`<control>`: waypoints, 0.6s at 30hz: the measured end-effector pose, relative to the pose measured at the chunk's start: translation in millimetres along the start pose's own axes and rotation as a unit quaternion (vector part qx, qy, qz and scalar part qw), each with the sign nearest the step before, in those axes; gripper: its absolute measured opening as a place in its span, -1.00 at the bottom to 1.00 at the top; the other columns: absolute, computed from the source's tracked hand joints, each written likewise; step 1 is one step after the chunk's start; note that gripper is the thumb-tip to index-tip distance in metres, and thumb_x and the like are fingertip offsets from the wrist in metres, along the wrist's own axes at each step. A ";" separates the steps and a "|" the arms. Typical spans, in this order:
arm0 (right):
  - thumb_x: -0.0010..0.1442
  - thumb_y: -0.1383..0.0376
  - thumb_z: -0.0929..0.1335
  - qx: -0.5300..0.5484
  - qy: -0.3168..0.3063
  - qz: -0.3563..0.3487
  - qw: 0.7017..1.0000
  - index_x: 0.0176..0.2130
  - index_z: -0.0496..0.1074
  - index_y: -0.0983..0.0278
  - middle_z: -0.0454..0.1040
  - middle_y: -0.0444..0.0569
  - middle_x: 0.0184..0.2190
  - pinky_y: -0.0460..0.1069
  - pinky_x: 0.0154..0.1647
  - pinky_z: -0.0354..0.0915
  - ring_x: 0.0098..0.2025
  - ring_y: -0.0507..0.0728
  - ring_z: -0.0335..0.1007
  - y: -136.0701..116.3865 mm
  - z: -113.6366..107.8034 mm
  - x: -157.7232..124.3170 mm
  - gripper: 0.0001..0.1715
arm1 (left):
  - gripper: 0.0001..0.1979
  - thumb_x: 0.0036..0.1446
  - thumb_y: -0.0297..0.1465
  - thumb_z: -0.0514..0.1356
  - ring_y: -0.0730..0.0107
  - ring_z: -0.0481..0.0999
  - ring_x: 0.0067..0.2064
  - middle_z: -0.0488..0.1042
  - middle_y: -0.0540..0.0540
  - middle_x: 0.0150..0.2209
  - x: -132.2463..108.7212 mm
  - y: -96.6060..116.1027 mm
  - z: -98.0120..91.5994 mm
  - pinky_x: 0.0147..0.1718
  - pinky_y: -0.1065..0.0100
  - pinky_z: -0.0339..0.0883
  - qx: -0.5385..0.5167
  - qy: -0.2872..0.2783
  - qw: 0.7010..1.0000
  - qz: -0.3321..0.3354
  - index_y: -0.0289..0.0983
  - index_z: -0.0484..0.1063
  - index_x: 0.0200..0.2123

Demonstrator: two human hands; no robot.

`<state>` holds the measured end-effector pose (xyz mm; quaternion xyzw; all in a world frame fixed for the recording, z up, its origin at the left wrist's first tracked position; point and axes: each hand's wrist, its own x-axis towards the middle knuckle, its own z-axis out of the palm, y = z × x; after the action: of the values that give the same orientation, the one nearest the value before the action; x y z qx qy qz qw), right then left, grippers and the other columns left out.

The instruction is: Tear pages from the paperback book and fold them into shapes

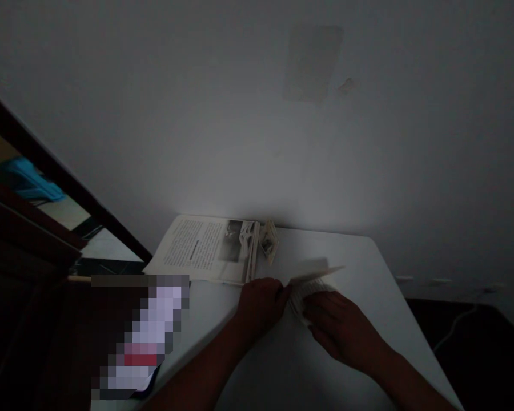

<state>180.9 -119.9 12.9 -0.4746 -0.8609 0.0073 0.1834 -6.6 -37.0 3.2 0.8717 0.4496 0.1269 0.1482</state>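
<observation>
A printed sheet of paper (310, 289), partly folded with one flap raised, is between my hands above the white table. At its left end, my left hand (263, 302) is closed with the thumb and fingers pinching the paper. My right hand (340, 325) is closed on the sheet from the right, its fingers pressed together over the printed part; its thumb is hidden. Just beyond my left hand stands a small folded paper piece (269, 242). Beside that piece lies an open book (197, 248) with printed text and a grey picture.
A blurred-out phone-like device (145, 337) lies at the left edge of the white table (351, 251). Behind the table rises a plain wall (223, 114). To the left are a dark slanted frame (68, 177) and a blue object (28, 180). A pale cable (454, 328) hangs at right.
</observation>
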 end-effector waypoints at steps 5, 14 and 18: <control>0.13 0.38 0.28 -0.001 -0.009 0.010 1.000 -0.17 0.47 0.25 0.48 0.08 -0.18 0.13 -0.11 0.30 -0.11 0.22 0.35 1.0 1.4 -0.5 -0.74 | -0.63 0.27 -0.29 -0.12 0.28 0.52 -0.33 0.54 -0.06 -0.37 -4.8 5.3 -6.9 -0.36 0.36 0.26 -0.011 -0.043 0.997 0.067 -0.22 0.46 -0.33; 0.13 0.38 0.29 0.019 -0.004 0.007 1.000 -0.17 0.47 0.24 0.47 0.08 -0.15 0.13 -0.10 0.30 -0.11 0.23 0.35 0.9 3.6 -3.1 -0.75 | -0.75 0.19 -0.36 -0.05 0.18 0.53 -0.34 0.54 -0.12 -0.36 -6.0 8.3 -6.2 -0.37 0.27 0.34 0.045 -0.080 0.993 0.070 -0.24 0.41 -0.22; 0.17 0.36 0.27 0.039 0.005 0.027 0.999 -0.16 0.45 0.24 0.47 0.06 -0.16 0.13 -0.09 0.29 -0.14 0.20 0.36 4.4 4.8 -5.7 -0.76 | -0.75 0.18 -0.38 -0.04 0.17 0.54 -0.28 0.54 -0.14 -0.31 -4.6 7.3 -4.7 -0.31 0.23 0.34 0.044 -0.090 0.994 0.050 -0.23 0.42 -0.22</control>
<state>185.6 -121.4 5.8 -0.4905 -0.8457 0.0434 0.2057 -5.3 -44.2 9.9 0.9067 0.3951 0.0357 0.1432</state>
